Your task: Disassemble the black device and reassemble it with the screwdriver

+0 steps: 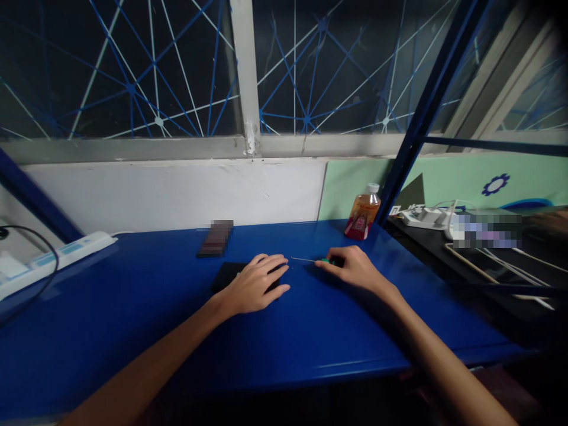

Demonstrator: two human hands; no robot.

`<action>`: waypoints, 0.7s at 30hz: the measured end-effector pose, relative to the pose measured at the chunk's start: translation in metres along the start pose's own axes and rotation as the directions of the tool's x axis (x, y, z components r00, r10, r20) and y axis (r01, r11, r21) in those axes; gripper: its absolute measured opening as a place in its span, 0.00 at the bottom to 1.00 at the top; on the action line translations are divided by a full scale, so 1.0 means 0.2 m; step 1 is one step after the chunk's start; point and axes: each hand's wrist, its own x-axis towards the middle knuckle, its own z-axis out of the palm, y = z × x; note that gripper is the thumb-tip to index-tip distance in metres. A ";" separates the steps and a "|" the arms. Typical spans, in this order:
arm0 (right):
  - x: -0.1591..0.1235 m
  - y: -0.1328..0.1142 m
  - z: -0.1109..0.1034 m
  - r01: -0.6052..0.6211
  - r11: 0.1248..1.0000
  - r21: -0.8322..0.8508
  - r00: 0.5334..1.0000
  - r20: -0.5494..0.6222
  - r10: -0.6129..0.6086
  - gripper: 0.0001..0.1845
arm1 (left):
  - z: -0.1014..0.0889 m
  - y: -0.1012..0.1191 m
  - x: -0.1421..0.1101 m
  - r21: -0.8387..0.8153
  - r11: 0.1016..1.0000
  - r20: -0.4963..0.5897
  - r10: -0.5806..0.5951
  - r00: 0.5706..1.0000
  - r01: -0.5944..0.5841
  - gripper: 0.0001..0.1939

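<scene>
Left hand [256, 285]: laid flat, open, on a black device [227, 273] at frame centre.
Right hand [352, 267]: closed on a green-handled screwdriver [310, 260].
Risk: the thin tip could be slipped off, and the blue tabletop [133, 307] scratched.

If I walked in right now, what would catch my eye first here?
Probably the glossy blue tabletop with two bare hands at its centre: the left hand rests on a flat black rectangular device, and the right hand holds a thin green-handled screwdriver. Behind them by the wall stands a clear bottle of orange liquid.
</scene>
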 end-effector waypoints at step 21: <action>-0.02 -0.06 0.06 0.028 0.923 0.384 0.911 0.371 -0.182 0.28 | 0.09 -0.13 -0.06 0.095 0.936 -0.046 -0.337 0.940 0.340 0.22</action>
